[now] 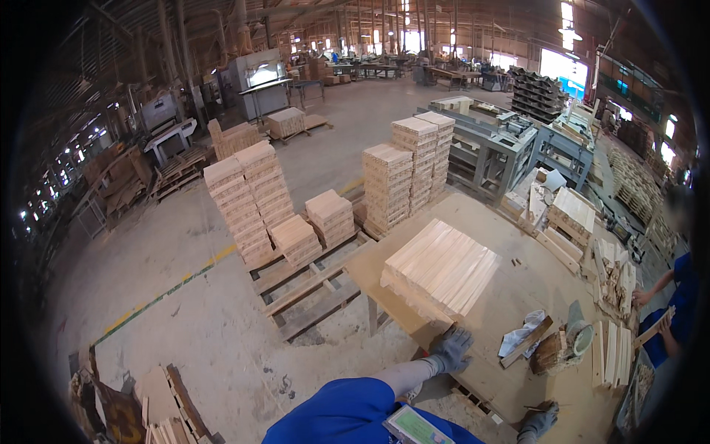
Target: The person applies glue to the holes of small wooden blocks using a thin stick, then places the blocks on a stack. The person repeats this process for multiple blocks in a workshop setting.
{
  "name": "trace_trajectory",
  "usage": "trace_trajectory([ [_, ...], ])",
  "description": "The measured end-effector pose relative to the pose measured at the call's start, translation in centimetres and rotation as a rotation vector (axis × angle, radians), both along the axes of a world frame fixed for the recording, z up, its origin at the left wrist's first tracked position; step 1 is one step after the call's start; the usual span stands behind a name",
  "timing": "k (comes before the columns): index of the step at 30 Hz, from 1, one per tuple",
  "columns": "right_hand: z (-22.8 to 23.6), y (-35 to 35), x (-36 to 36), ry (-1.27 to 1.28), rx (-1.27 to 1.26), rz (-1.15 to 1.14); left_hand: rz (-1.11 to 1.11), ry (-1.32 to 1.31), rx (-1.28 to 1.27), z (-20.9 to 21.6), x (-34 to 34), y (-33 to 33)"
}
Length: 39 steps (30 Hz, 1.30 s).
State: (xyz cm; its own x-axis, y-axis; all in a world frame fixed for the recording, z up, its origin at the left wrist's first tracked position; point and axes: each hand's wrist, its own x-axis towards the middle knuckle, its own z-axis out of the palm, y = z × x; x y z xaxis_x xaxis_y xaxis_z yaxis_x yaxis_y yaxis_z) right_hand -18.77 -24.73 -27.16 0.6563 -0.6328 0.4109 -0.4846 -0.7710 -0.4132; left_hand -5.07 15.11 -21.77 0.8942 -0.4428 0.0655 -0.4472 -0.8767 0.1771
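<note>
My left hand (451, 350), in a grey glove, rests at the near edge of the worktable (510, 311). Its fingers lie spread over the board, just below a stack of pale wood strips (444, 265). My right hand (540, 419), gloved too, is low on the right side of the table, with its fingers closed round a thin pencil-like stick (560, 405). Ahead of it are a crumpled white cloth (522, 333), a dark wood strip (526, 342), a rough wood block (549, 354) and a roll of tape (583, 340).
Tall stacks of wood strips (248, 200) stand on pallets (314, 296) beyond the table. More strips (612, 354) lie at the right, where a co-worker's hand (668, 333) holds a piece. Grey machinery (492, 148) stands behind. Scrap wood (166, 407) lies at lower left.
</note>
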Motion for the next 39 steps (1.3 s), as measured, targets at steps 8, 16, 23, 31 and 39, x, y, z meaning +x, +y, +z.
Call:
trace_trajectory([
  [8,-0.9,-0.5,0.7,-0.112,0.179,0.014,-0.003,-0.041,-0.031,0.0,-0.5,0.3],
  [16,3.3,2.5,-0.4,0.129,-0.065,-0.008,0.0,-0.065,-0.005,-0.7,-0.3,0.1],
  [23,1.1,0.0,-0.2,0.06,-0.094,-0.031,-0.02,-0.032,0.046,0.7,-0.2,-0.6],
  [31,5.4,4.1,0.0,0.192,-0.025,-0.018,0.029,0.024,0.033,0.8,-0.5,0.0],
  [39,5.8,3.0,-1.0,0.173,-0.167,0.06,-0.005,0.029,-0.061,1.3,-0.7,-0.1],
])
